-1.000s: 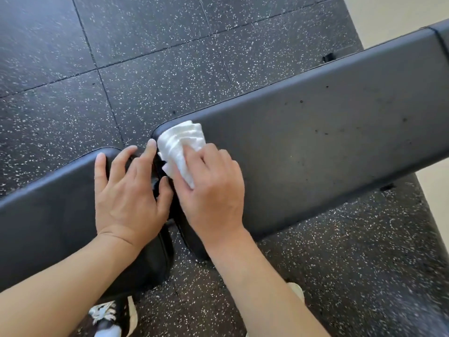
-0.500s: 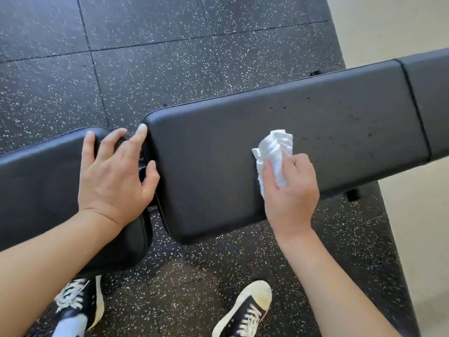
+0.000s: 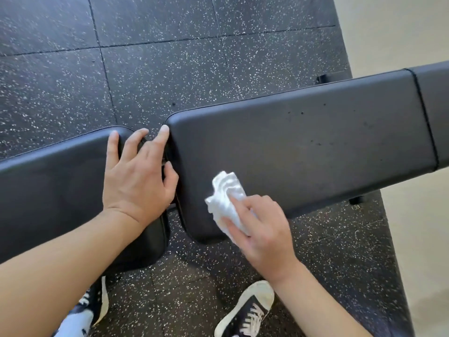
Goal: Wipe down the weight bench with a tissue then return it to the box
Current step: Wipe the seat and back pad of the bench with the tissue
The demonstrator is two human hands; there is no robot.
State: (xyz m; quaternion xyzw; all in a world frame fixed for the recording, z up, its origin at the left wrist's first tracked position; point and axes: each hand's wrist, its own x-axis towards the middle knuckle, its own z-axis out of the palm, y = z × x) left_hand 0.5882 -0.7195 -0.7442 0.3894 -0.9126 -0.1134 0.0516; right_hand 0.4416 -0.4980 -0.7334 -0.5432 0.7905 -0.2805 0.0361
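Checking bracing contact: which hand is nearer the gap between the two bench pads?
Left. The left hand rests across the gap between the seat pad and back pad, fingers spread over both edges. The right hand is off to the right, pressing the tissue on the back pad's near edge.
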